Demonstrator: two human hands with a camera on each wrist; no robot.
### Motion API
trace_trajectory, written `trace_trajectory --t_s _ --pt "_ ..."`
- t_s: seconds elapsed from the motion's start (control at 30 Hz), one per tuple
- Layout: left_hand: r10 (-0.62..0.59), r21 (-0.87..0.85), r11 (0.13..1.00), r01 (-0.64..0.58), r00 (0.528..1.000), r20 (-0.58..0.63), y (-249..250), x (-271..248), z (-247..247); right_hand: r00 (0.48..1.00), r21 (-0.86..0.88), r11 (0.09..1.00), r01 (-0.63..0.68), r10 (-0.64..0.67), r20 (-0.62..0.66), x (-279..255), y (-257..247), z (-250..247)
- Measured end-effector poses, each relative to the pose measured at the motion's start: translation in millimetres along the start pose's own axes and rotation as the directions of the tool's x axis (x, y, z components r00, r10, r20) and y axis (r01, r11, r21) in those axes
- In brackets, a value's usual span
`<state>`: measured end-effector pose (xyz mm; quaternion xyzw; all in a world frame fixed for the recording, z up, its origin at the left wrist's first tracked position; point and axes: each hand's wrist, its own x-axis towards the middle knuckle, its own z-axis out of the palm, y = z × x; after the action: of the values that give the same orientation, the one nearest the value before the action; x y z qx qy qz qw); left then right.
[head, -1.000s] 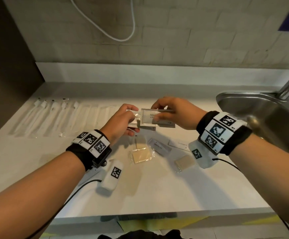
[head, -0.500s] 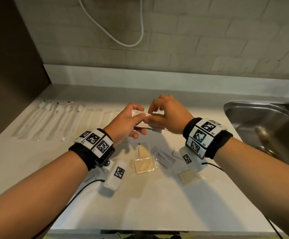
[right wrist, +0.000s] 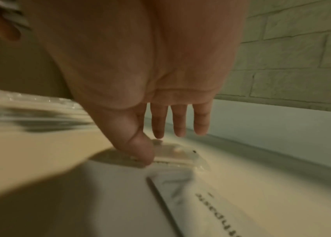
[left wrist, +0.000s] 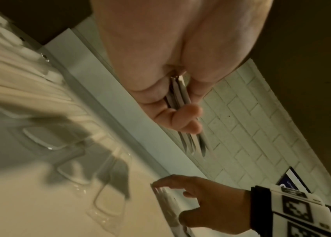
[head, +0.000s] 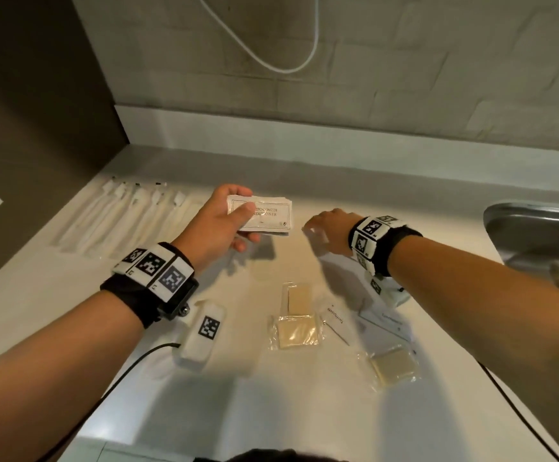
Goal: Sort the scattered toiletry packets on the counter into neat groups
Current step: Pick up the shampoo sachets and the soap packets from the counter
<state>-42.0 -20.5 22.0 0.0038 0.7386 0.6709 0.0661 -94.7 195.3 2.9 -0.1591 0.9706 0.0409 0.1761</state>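
Observation:
My left hand [head: 248, 225] holds a stack of white shampoo-with-conditioner packets [head: 268, 215] above the counter, thumb on top and fingers underneath. The left wrist view shows the stack edge-on [left wrist: 182, 96], pinched between thumb and fingers. My right hand [head: 311, 228] is down at the counter to the right of the stack, fingers straight and spread. In the right wrist view its thumb touches the near edge of a small clear packet [right wrist: 176, 154] while the fingers [right wrist: 179, 125] hover over the far edge. Whether they touch it I cannot tell.
A row of long toothbrush packets [head: 121, 218] lies at the back left. Two tan soap packets [head: 296, 331] [head: 393, 365], a third clear packet [head: 296, 296] and white toothpaste sachets [head: 336, 323] [head: 384, 323] lie near my right wrist. A steel sink [head: 538, 235] is at the right.
Both hands held the stack together before. My right hand has let go and dropped right to the counter onto a clear packet. The left hand keeps the stack, now shifted left.

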Motion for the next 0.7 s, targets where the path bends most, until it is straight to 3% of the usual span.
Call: trace_trajectory --t_s 0.13,0.23,0.33,0.5,0.7 --pt "0.003 0.015 1.0 -0.003 1.0 -0.009 -4 -2 -8 0.999 -0.116 0.993 0.032 -0.036 -0.035 -1 2 2" --pt "0.009 -0.002 1.0 -0.009 1.0 -0.012 -6 -5 -10 0.998 -0.066 0.998 0.007 -0.012 -0.064 -2 8 1" --pt "0.014 -0.015 1.0 -0.014 1.0 -0.01 -7 -8 -11 0.999 0.04 0.999 0.003 -0.001 -0.045 -10 11 -2" --pt "0.015 -0.026 1.0 -0.015 1.0 -0.006 -12 -16 -13 0.992 0.189 0.976 0.11 -0.097 -0.08 -28 8 -1" --pt "0.012 -0.037 0.999 -0.012 1.0 0.022 -14 -27 -7 0.972 0.459 0.861 0.221 -0.156 -0.175 -50 -29 7"
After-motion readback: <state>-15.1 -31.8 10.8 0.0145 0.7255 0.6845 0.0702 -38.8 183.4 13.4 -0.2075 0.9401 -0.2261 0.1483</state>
